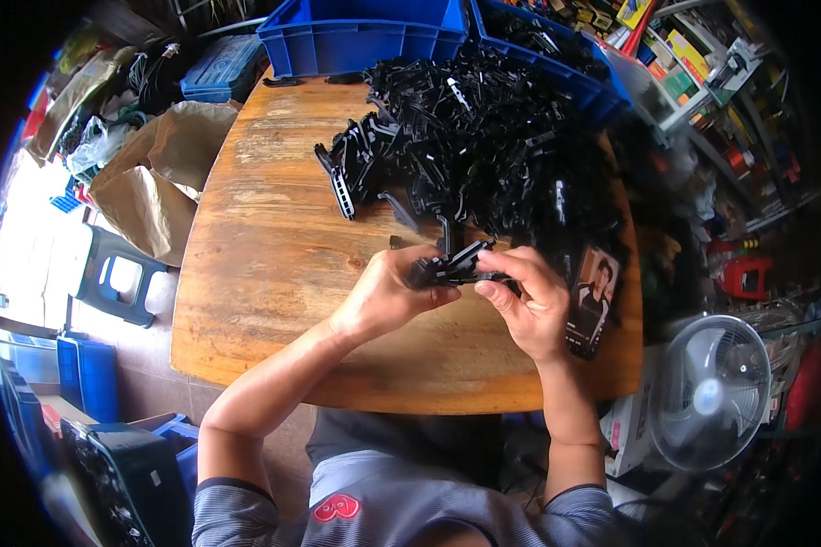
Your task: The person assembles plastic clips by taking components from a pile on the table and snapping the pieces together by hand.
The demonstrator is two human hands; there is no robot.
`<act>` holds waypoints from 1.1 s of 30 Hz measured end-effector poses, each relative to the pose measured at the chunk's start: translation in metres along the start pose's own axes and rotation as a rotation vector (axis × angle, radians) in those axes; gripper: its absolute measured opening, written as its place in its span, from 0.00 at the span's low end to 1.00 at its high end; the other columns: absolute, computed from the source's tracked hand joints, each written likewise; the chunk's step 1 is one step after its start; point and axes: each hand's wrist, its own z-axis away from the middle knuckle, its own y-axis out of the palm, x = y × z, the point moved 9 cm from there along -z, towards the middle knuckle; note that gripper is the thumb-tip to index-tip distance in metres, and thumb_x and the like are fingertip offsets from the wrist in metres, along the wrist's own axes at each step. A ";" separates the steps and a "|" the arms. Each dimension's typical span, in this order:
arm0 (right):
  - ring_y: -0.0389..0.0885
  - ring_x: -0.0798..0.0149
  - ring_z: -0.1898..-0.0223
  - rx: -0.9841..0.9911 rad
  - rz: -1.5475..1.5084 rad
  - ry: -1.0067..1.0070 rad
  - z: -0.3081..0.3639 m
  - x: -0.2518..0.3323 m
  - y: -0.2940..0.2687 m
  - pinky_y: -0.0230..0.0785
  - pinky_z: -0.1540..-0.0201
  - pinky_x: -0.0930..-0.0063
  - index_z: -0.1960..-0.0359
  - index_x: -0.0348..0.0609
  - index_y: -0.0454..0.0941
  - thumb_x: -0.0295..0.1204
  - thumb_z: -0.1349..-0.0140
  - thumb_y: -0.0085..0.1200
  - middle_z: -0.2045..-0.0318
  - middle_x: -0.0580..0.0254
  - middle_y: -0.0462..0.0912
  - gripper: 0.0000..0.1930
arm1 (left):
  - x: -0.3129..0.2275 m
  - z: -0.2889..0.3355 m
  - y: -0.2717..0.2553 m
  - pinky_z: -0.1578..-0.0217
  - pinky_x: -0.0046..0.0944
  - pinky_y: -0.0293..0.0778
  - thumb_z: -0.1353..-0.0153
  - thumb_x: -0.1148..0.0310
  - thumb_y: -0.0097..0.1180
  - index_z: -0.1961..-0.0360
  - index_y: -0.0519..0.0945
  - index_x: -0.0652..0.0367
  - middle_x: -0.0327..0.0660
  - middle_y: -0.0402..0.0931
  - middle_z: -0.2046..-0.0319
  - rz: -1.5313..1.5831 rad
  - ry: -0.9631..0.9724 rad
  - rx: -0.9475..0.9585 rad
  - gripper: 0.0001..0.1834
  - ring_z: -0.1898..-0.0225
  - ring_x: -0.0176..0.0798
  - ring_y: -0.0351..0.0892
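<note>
Above the near middle of the wooden table (246,301), my two hands meet around black plastic parts (456,264). My left hand (392,290) is closed, thumb and fingers gripping several of these parts in a small bunch. From the other side my right hand (531,296) pinches the end of the black parts between thumb and fingers. Their exact shape is partly hidden by my fingers. Just beyond my hands a large pile of similar black plastic parts (483,146) spreads over the far and right part of the tabletop, with a few loose pieces at its near edge.
Two blue crates (365,46) stand at the table's far edge; the right one holds black parts. A phone (595,301) with a lit screen lies right of my hand. A fan (708,394) stands at the right, a plastic stool (119,273) and brown paper bag (150,191) at the left.
</note>
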 end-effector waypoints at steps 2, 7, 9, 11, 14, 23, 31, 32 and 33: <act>0.74 0.68 0.66 0.026 0.079 -0.029 -0.002 0.007 0.001 0.66 0.65 0.79 0.57 0.39 0.79 0.24 0.48 0.62 0.67 0.62 0.77 0.15 | -0.001 0.000 -0.003 0.69 0.34 0.71 0.52 0.70 0.66 0.64 0.78 0.64 0.41 0.77 0.76 -0.006 0.033 -0.036 0.15 0.74 0.31 0.74; 0.75 0.67 0.68 0.045 0.153 -0.051 -0.004 0.013 0.003 0.67 0.66 0.78 0.59 0.39 0.80 0.24 0.49 0.62 0.67 0.61 0.77 0.14 | -0.029 0.007 -0.008 0.66 0.42 0.73 0.55 0.70 0.66 0.63 0.78 0.62 0.48 0.76 0.69 -0.223 0.434 -0.119 0.17 0.65 0.52 0.77; 0.78 0.64 0.64 0.096 0.178 -0.102 -0.002 0.016 0.007 0.72 0.64 0.76 0.56 0.40 0.78 0.16 0.51 0.60 0.64 0.59 0.77 0.18 | -0.031 0.009 -0.004 0.66 0.43 0.73 0.55 0.70 0.66 0.62 0.77 0.62 0.48 0.76 0.69 -0.265 0.444 -0.113 0.17 0.65 0.53 0.77; 0.77 0.66 0.66 0.072 0.175 -0.100 -0.002 0.017 0.008 0.70 0.66 0.77 0.57 0.40 0.79 0.20 0.50 0.61 0.66 0.60 0.77 0.16 | -0.031 0.009 -0.002 0.66 0.43 0.73 0.55 0.70 0.66 0.62 0.77 0.61 0.48 0.75 0.69 -0.308 0.453 -0.108 0.18 0.66 0.53 0.77; 0.75 0.67 0.68 0.043 0.175 -0.093 -0.002 0.017 0.009 0.68 0.67 0.77 0.59 0.39 0.79 0.23 0.48 0.61 0.67 0.60 0.77 0.14 | -0.033 0.010 -0.003 0.66 0.45 0.73 0.55 0.69 0.66 0.62 0.77 0.61 0.48 0.75 0.70 -0.307 0.511 -0.115 0.18 0.66 0.54 0.76; 0.79 0.64 0.64 0.030 0.197 -0.079 -0.006 0.012 0.003 0.72 0.64 0.73 0.53 0.39 0.74 0.26 0.54 0.67 0.64 0.58 0.78 0.24 | -0.037 0.012 -0.001 0.68 0.43 0.73 0.56 0.71 0.67 0.64 0.77 0.63 0.49 0.76 0.71 -0.303 0.517 -0.092 0.17 0.68 0.53 0.77; 0.78 0.69 0.70 0.111 0.032 -0.013 0.000 0.008 0.004 0.70 0.67 0.77 0.62 0.40 0.75 0.32 0.55 0.69 0.71 0.62 0.79 0.20 | -0.036 0.017 0.007 0.68 0.42 0.71 0.57 0.71 0.67 0.65 0.77 0.63 0.47 0.76 0.73 -0.230 0.473 -0.009 0.17 0.69 0.49 0.77; 0.78 0.69 0.70 0.109 0.033 -0.013 0.001 0.005 0.004 0.70 0.67 0.77 0.62 0.40 0.75 0.32 0.55 0.69 0.71 0.62 0.79 0.20 | -0.035 0.015 0.009 0.67 0.42 0.70 0.57 0.70 0.67 0.65 0.77 0.64 0.47 0.76 0.73 -0.229 0.451 0.025 0.17 0.69 0.46 0.77; 0.77 0.71 0.70 0.113 -0.060 0.020 0.002 -0.002 0.004 0.70 0.67 0.78 0.63 0.39 0.75 0.33 0.55 0.69 0.71 0.63 0.79 0.20 | -0.035 0.013 0.010 0.67 0.42 0.70 0.57 0.70 0.67 0.65 0.77 0.64 0.47 0.76 0.73 -0.226 0.456 0.032 0.17 0.69 0.46 0.77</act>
